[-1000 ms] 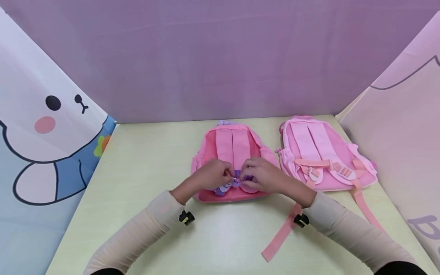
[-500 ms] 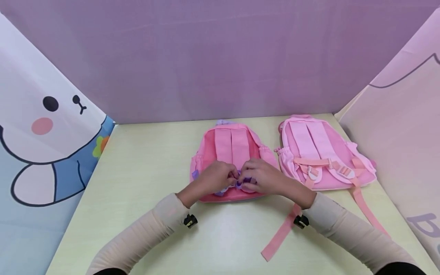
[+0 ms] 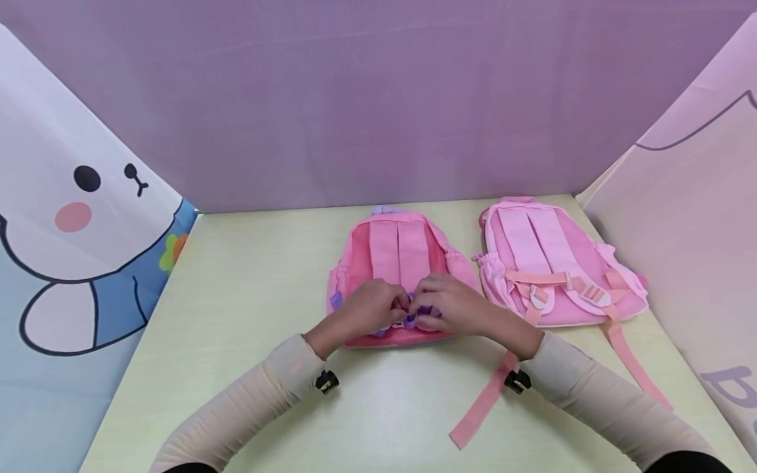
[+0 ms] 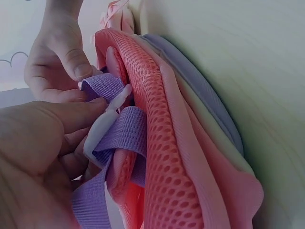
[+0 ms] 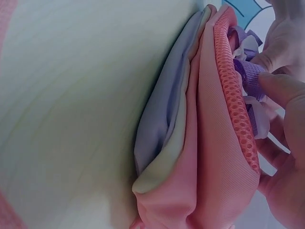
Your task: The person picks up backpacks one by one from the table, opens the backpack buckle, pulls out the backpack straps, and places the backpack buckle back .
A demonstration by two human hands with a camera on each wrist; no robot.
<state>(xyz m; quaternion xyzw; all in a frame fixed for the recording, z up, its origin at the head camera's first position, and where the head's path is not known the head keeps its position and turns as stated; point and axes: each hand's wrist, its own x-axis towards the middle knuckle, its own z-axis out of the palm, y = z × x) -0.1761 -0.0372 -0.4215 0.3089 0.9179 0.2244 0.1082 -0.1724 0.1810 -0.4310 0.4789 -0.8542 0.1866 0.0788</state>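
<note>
A pink backpack (image 3: 399, 243) lies on the table with its back panel and shoulder straps facing up. Both hands meet over its lower part. My left hand (image 3: 372, 305) pinches a purple webbing strap (image 4: 102, 87) between thumb and fingers. From the other side my right hand (image 3: 452, 303) pinches the same purple strap (image 5: 250, 78), its fingertips almost touching the left ones. A pale plastic buckle (image 4: 100, 131) with more purple webbing looped through it hangs by the left fingers. In the head view the hands hide most of the strap.
To the right lies a second, lighter pink backpack (image 3: 568, 263), back side up. One loose pink strap (image 3: 485, 404) trails from it toward the table's front. A purple wall (image 3: 378, 105) closes the back, with printed panels on both sides.
My left hand has shifted slightly right, closer to my right hand, and a purple strap end now shows at the backpack's left side. My right hand has hardly moved.
</note>
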